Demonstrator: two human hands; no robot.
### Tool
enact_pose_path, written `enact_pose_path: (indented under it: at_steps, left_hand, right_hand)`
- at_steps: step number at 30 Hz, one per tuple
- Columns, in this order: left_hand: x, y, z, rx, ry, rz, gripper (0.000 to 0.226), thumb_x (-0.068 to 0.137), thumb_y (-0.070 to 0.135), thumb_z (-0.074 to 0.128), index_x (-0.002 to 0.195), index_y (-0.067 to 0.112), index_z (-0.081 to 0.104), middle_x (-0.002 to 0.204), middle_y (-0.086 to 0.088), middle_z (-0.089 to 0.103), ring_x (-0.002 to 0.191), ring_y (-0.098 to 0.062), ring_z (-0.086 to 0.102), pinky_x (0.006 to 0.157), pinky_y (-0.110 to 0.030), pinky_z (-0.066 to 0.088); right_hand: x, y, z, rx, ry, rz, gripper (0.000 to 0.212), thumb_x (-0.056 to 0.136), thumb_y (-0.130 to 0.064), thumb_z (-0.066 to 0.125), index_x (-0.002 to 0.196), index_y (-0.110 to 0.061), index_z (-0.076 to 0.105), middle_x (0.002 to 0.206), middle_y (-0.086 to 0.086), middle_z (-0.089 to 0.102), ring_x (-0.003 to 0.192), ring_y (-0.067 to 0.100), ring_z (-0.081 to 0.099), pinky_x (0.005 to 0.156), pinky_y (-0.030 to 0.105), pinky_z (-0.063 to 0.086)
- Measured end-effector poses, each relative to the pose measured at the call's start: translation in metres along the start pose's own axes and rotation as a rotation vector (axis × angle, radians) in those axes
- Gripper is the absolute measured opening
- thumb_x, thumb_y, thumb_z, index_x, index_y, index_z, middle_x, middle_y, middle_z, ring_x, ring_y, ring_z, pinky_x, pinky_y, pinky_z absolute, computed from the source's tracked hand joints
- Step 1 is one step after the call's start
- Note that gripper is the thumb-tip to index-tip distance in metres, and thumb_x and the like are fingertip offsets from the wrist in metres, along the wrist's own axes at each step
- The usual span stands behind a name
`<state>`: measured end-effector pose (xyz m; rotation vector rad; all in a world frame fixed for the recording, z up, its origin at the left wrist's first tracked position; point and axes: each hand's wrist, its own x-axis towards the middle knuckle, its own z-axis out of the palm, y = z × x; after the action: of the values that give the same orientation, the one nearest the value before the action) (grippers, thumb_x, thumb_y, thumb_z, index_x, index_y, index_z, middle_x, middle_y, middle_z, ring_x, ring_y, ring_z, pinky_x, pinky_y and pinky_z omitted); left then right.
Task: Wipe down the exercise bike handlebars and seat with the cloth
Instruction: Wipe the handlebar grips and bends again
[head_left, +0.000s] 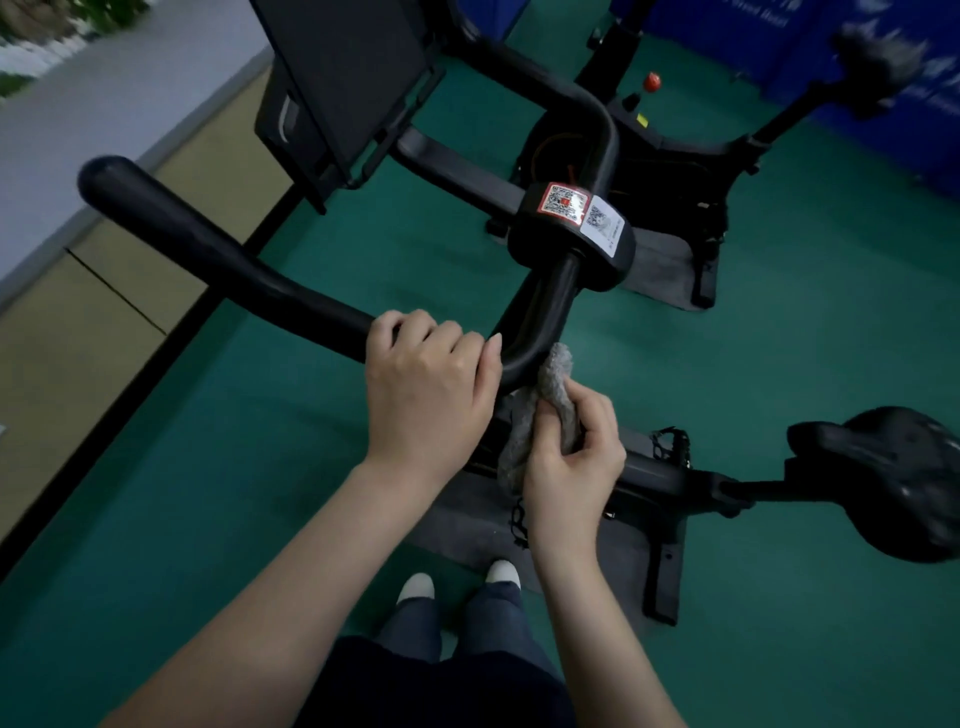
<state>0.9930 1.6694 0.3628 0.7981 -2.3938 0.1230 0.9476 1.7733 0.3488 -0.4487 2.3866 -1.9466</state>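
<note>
The black handlebars (218, 260) of the exercise bike run from the upper left down to a bend at the centre, then up to a clamp with QR stickers (576, 228). My left hand (431, 384) grips the near bar just left of the bend. My right hand (571, 457) holds a bunched grey cloth (556, 384), whose top touches the underside of the bend. The black seat (893, 478) sits at the right edge, blurred.
A black tablet holder (343, 88) stands above the bars. A second bike (675, 156) with its own seat (878, 67) stands behind on the green floor (311, 467). Blue panels (727, 31) line the far side. My feet (457, 582) stand by the bike's base mat (467, 525).
</note>
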Motion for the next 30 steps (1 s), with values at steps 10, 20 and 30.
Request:
enact_pose_path:
  at_steps: [10, 20, 30]
  left_hand:
    - [0.001, 0.005, -0.006, 0.011, -0.08, -0.038, 0.042, 0.1, 0.029, 0.041, 0.07, 0.012, 0.065, 0.067, -0.001, 0.064, 0.072, -0.023, 0.055, 0.085, -0.039, 0.036]
    - [0.004, 0.053, -0.015, -0.101, -0.043, -0.145, 0.027, 0.096, 0.025, 0.05, 0.089, 0.008, 0.07, 0.086, -0.003, 0.065, 0.081, -0.024, 0.058, 0.086, -0.036, 0.039]
    - [-0.036, 0.12, -0.038, -0.011, -0.033, -0.373, 0.029, 0.097, 0.027, 0.047, 0.094, 0.009, 0.07, 0.092, -0.002, 0.065, 0.088, -0.023, 0.059, 0.082, -0.033, 0.039]
  right_hand:
    - [0.035, 0.01, -0.031, 0.123, -0.095, 0.152, 0.02, 0.089, 0.002, 0.057, 0.101, -0.009, 0.068, 0.097, 0.01, 0.069, 0.093, 0.024, 0.065, 0.087, 0.046, 0.052]
    - [0.102, 0.026, -0.073, 0.179, -0.343, 0.133, 0.03, 0.087, 0.003, 0.056, 0.09, -0.025, 0.068, 0.086, -0.001, 0.07, 0.081, 0.013, 0.065, 0.074, 0.034, 0.055]
    - [0.109, 0.026, -0.089, 0.196, -0.754, 0.043, 0.026, 0.087, 0.003, 0.056, 0.097, -0.017, 0.07, 0.09, -0.005, 0.071, 0.085, 0.004, 0.065, 0.076, 0.018, 0.051]
